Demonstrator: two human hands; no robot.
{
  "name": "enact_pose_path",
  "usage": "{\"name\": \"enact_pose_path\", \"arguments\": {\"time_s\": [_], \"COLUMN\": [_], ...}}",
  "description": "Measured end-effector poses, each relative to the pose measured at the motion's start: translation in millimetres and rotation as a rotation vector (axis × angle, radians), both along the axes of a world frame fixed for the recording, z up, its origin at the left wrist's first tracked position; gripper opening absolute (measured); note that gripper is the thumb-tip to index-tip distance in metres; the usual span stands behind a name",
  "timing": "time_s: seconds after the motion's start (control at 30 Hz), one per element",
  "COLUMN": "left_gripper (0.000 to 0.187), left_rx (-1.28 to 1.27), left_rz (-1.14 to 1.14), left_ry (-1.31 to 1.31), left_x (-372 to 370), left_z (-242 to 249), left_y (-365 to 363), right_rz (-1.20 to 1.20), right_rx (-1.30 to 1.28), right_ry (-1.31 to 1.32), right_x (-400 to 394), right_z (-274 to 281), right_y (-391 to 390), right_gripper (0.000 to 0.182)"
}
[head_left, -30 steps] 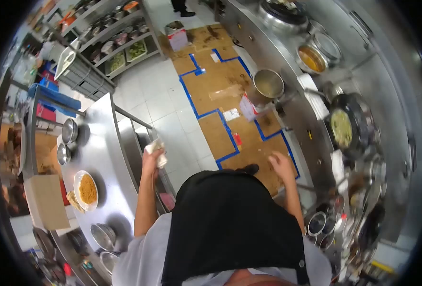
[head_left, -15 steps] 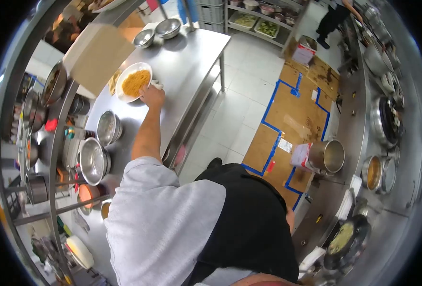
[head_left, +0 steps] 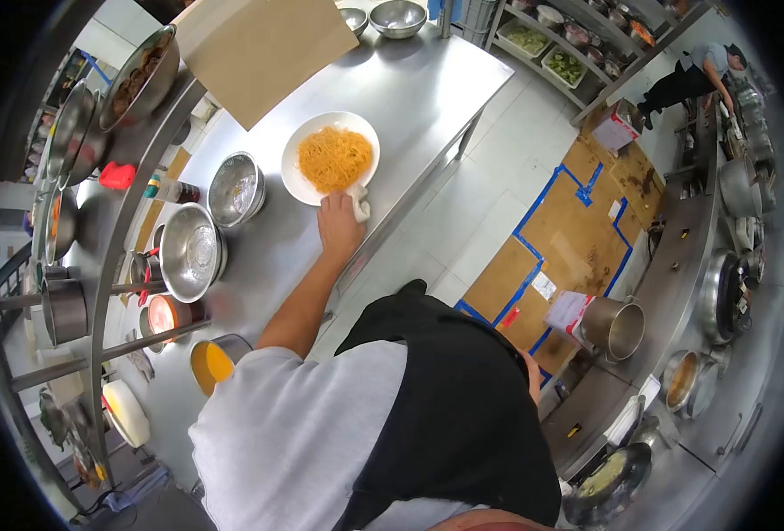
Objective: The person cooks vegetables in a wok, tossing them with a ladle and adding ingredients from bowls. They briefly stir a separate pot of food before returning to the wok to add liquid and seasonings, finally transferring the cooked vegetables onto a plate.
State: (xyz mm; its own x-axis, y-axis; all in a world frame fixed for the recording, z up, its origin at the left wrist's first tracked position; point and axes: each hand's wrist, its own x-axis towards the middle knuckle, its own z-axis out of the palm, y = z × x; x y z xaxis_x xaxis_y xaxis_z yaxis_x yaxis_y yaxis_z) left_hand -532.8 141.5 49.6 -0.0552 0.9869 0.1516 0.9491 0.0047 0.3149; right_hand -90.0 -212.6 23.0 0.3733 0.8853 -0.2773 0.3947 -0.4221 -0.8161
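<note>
A white plate (head_left: 292,180) holding orange noodles (head_left: 334,159) rests on the steel table (head_left: 409,97). My left hand (head_left: 340,223) is at the plate's near rim, its fingers closed on a white cloth (head_left: 362,205) that bunches out beside them. The fingertips touch or nearly touch the rim. My right hand (head_left: 533,376) shows only as a sliver beside the black apron, with its fingers hidden. To the left of the plate stand a metal colander-like bowl (head_left: 237,188) and a wider steel bowl (head_left: 190,252).
A cardboard-coloured panel (head_left: 268,62) hangs over the table's far left. A pot of yellow liquid (head_left: 217,363) stands near my left elbow. Taped cardboard (head_left: 551,239) covers the floor. A steel pot (head_left: 613,327) sits by the right-hand counter, where another person (head_left: 702,75) works farther off.
My view has shifted, so the plate appears larger and farther right. My left hand, with the cloth, has moved round from the plate's right side to its near rim.
</note>
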Motion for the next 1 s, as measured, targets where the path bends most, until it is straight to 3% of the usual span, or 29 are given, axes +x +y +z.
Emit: {"name": "enact_pose_path", "arguments": {"time_s": [0.13,0.2,0.27,0.3,0.33,0.37,0.43,0.5,0.53,0.57,0.67,0.77,0.83,0.9,1.0], "left_gripper": [0.034,0.039,0.046,0.050,0.053,0.056,0.048,0.040,0.040,0.039,0.041,0.043,0.046,0.041,0.035], "left_rx": [0.027,0.075,0.169,0.225,0.106,0.129,0.089,-0.082,-0.315,-0.555,-0.987,-1.261,-1.389,-1.449,-1.692], "left_rz": [-0.062,-0.059,-0.056,-0.085,-0.127,-0.280,-0.461,-0.503,-0.509,-0.488,-0.575,-0.417,-0.730,-0.942,-1.042], "left_ry": [-0.005,-0.022,0.002,0.024,-0.037,-0.059,-0.200,-0.528,-0.635,-0.703,-0.774,-0.949,-0.756,-0.630,-0.425], "left_x": [1.6,5.3,12.3,14.4,30.3,45.6,93.7,177.0,207.7,236.5,328.1,443.7,508.9,578.1,663.1], "left_z": [-21.2,-14.1,-4.2,-10.1,6.8,15.4,8.4,23.7,9.4,-8.1,-43.4,15.3,0.2,16.3,39.1], "left_y": [-40.0,-51.0,-67.2,-71.2,-72.7,-74.3,-67.3,-78.3,-77.5,-75.5,-101.5,-187.7,-218.3,-279.5,-368.4], "right_rz": [0.064,-0.004,-0.204,-0.256,-0.335,-0.437,-0.724,-1.019,-1.165,-1.283,-1.652,-1.869,-1.967,-1.999,-2.042], "right_rx": [0.061,-0.033,-0.237,-0.266,-0.303,-0.350,-0.126,-0.222,-0.231,-0.258,-0.286,-0.416,-0.529,-0.747,-0.868], "right_ry": [-0.062,-0.024,0.094,0.042,-0.008,-0.052,-0.184,-0.338,-0.514,-0.689,-0.759,-0.804,-0.814,-0.630,-0.493], "right_x": [10.1,23.2,48.8,55.1,62.6,68.7,80.7,98.6,109.7,116.0,134.1,138.2,140.1,137.4,126.5], "right_z": [-17.4,-35.3,-60.5,-55.5,-39.9,-28.2,-21.7,-11.6,-18.5,-23.7,-1.8,-9.8,-17.5,-3.4,-12.0], "right_y": [-15.6,-26.6,-49.5,-66.5,-83.2,-104.1,-165.7,-230.5,-269.6,-307.2,-388.2,-440.2,-464.4,-490.0,-538.2], "right_gripper": [0.040,0.039,0.039,0.039,0.040,0.040,0.042,0.044,0.046,0.049,0.062,0.066,0.069,0.076,0.087]}}
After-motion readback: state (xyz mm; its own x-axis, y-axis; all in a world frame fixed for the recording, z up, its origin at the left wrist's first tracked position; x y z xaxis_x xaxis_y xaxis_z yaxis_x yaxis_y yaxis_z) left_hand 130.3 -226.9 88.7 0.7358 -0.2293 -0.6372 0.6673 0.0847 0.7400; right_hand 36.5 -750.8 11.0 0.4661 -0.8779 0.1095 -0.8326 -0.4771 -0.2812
